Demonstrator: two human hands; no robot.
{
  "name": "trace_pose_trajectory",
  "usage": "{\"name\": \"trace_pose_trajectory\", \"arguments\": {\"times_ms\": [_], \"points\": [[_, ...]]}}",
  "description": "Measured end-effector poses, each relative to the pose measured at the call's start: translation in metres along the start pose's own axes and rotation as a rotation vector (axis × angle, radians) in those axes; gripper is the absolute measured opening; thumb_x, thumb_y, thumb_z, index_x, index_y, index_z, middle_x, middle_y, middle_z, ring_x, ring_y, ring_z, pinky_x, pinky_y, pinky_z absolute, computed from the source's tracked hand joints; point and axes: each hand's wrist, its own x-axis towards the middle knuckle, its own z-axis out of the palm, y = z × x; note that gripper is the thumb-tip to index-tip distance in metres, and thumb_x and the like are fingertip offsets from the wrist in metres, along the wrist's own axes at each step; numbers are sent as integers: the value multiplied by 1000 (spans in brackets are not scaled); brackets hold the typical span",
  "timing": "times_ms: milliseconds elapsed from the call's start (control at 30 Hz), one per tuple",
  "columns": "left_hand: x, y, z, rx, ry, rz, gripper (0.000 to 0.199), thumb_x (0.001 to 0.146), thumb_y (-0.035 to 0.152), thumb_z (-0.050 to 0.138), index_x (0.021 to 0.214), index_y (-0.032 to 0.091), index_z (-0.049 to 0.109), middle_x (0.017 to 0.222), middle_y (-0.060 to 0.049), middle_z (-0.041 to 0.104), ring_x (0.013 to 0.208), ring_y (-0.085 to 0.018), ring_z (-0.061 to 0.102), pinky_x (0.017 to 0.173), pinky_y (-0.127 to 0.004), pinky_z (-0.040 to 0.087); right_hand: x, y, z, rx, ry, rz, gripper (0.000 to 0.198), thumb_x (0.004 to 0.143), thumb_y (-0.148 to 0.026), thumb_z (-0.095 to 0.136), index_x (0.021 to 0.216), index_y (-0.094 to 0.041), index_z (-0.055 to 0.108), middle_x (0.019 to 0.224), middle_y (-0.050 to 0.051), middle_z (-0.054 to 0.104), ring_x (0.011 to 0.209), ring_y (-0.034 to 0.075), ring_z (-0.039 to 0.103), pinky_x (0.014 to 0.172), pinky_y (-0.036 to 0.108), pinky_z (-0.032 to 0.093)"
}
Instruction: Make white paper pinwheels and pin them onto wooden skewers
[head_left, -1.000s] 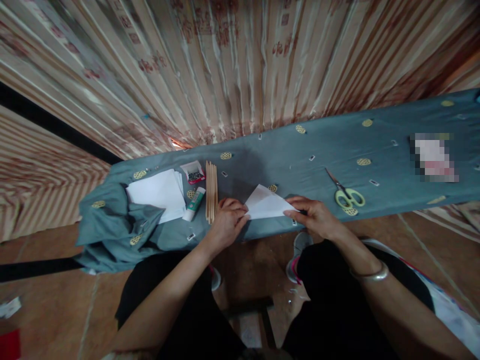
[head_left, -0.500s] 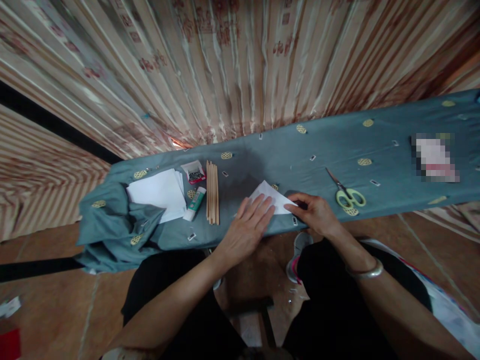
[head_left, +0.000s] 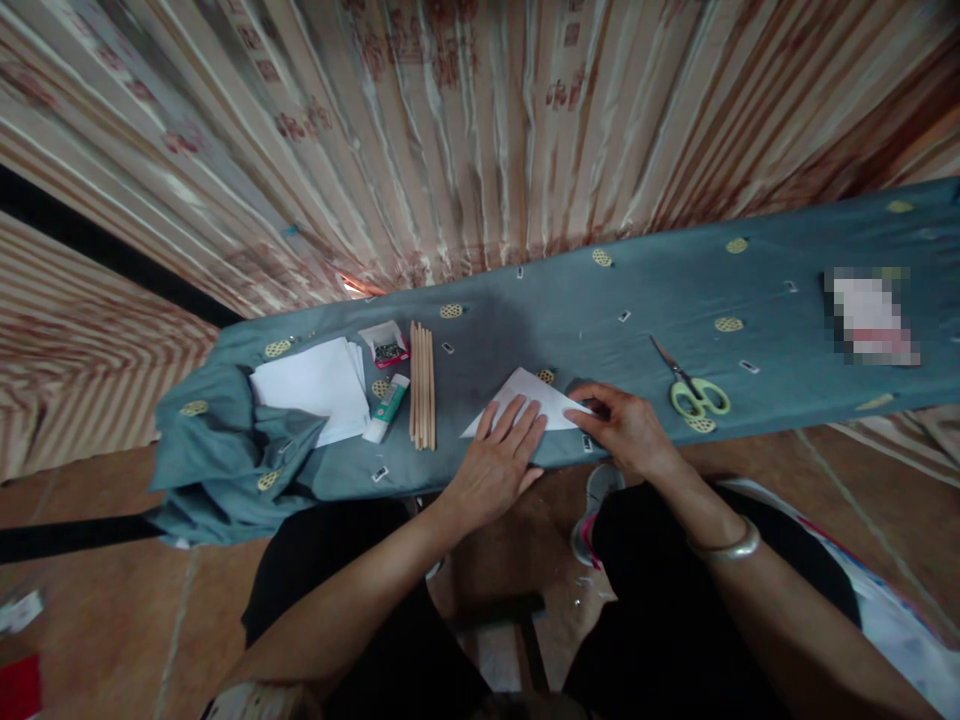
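Observation:
A white sheet of paper (head_left: 551, 392), folded into a triangle, lies at the near edge of the cloth-covered table (head_left: 570, 330). My left hand (head_left: 499, 460) rests flat on it with fingers stretched out, covering part of its lower edge. At the triangle's right corner my right hand (head_left: 622, 425) pinches the paper between thumb and fingers. Green-handled scissors (head_left: 694, 390) lie just right of my right hand. To the left of the paper is a row of thin wooden sticks (head_left: 422, 385).
Beside the sticks lie a green and white glue stick (head_left: 387, 408) and a small open box (head_left: 387, 345) of dark bits. A stack of white paper (head_left: 315, 385) is farther left, near bunched cloth (head_left: 225, 440). A blurred-out item (head_left: 874, 318) lies far right. A striped curtain (head_left: 487, 130) hangs behind.
My left hand has shifted slightly down the folded paper, with its thumb now spread, baring the triangle's left corner. My right hand stays at the right corner.

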Motion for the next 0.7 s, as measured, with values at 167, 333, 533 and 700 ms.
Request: {"name": "trace_pose_trajectory", "arguments": {"times_ms": [167, 333, 533, 700], "points": [[0, 0, -1, -5, -6, -12, 66, 96, 43, 49, 150, 11, 29, 159, -17, 32, 150, -33, 21, 121, -56, 16, 0, 0, 1, -14, 16, -16, 18, 83, -39, 64, 89, -23, 71, 78, 2, 72, 63, 17, 64, 62, 28, 50], [1, 0, 0, -15, -18, -24, 67, 96, 43, 50, 150, 11, 28, 158, -17, 33, 150, -33, 22, 120, -57, 17, 1, 0, 1, -25, 8, -24, 18, 83, -38, 63, 89, -23, 71, 81, 3, 72, 67, 18, 65, 66, 29, 51], [1, 0, 0, -22, -31, -30, 67, 96, 44, 49, 151, 12, 28, 158, -17, 33, 150, -34, 21, 120, -57, 17, 2, 0, 2, -30, 15, -27, 17, 84, -37, 63, 90, -23, 70, 83, 3, 73, 68, 18, 65, 67, 29, 51], [2, 0, 0, -23, -49, -36, 70, 95, 45, 52, 151, 11, 27, 158, -19, 33, 150, -34, 21, 120, -57, 18, 1, 0, 4, -37, 18, -29, 15, 84, -35, 63, 89, -23, 70, 82, 3, 72, 68, 18, 65, 68, 29, 51]]}}
